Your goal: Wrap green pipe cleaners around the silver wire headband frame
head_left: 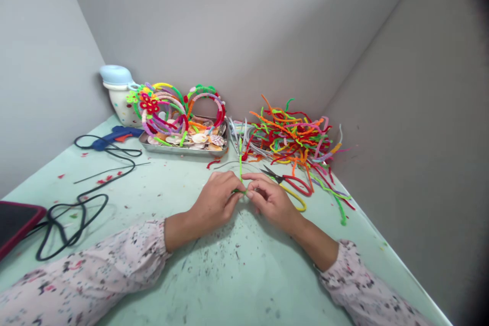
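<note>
A bright green pipe cleaner (240, 165) is pinched between my two hands, one length of it standing up above the fingers. My left hand (219, 198) grips it from the left with thumb and forefinger. From the other side, the fingertips of my right hand (269, 198) meet the left ones on the same piece. Most of the part between the fingertips is hidden. Just behind my right hand lie scissors (296, 186) with one red and one yellow handle, their blades apart.
A metal tray (183, 151) holds seashells and wrapped, colourful headbands (168, 107). Right of it spreads a heap of pipe cleaners (294, 132). At left are a blue glue gun (114, 136), a black cable (82, 196), a white tumbler (122, 102) and a red-edged device (19, 224). Grey walls (214, 20) stand behind.
</note>
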Demonstrator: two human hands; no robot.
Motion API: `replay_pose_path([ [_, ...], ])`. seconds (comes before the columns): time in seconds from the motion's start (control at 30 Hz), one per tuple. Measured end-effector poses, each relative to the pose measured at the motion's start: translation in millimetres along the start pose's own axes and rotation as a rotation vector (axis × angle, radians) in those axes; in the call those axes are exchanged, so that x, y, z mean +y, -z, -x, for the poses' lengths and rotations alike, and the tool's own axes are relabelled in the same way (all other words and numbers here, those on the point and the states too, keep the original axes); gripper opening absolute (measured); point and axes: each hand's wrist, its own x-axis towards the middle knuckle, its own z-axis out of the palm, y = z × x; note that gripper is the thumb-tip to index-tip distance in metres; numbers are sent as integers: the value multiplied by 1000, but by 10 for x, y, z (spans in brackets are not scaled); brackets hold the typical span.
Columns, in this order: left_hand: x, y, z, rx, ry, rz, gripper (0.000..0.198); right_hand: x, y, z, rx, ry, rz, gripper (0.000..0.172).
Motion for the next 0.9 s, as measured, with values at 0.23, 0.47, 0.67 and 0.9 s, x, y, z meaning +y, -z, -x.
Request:
replay_pose_path([
  [0.23, -1, 7, -12, 23, -1, 45, 9, -3, -19, 7, -2, -14, -45, 14],
  [0.47, 57, 65, -1, 166, 170, 209, 13, 45, -18, 69, 547, 289, 197, 19],
  [0.67, 125, 118, 7, 210, 219, 287, 16, 29, 1, 54, 462, 362, 340, 7],
  [0.9, 213, 105, 36, 212, 183, 335, 13, -12, -23, 2, 264, 393, 435, 43],
])
